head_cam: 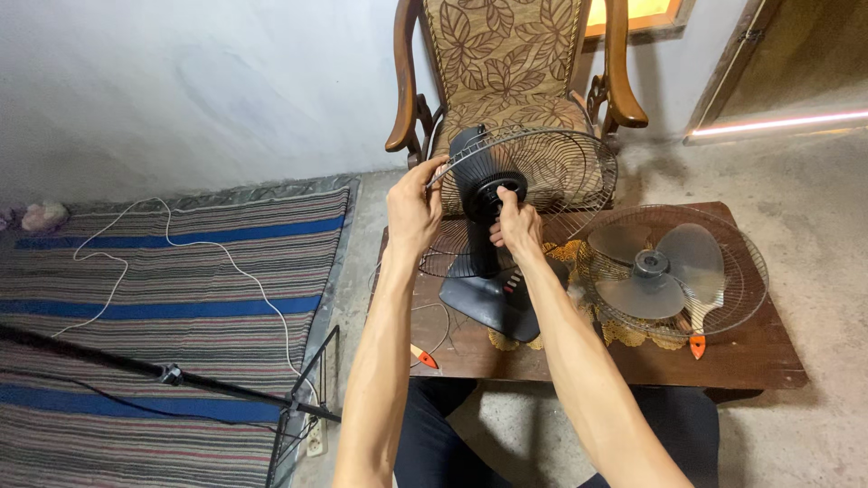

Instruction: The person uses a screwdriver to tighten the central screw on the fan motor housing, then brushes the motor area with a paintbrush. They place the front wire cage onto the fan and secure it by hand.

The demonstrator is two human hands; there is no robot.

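Observation:
A black table fan stands on a low dark wooden table. Its rear wire guard is on the motor housing. My left hand grips the guard's rim at its left side. My right hand pinches the black ring nut at the centre of the guard. To the right lies the front wire guard flat on the table, with the translucent grey fan blade resting inside it.
A wooden armchair with leaf-patterned cushions stands just behind the table. A striped rug with a white cable covers the floor at left. A black stand crosses the lower left. Orange-handled tools lie on the table.

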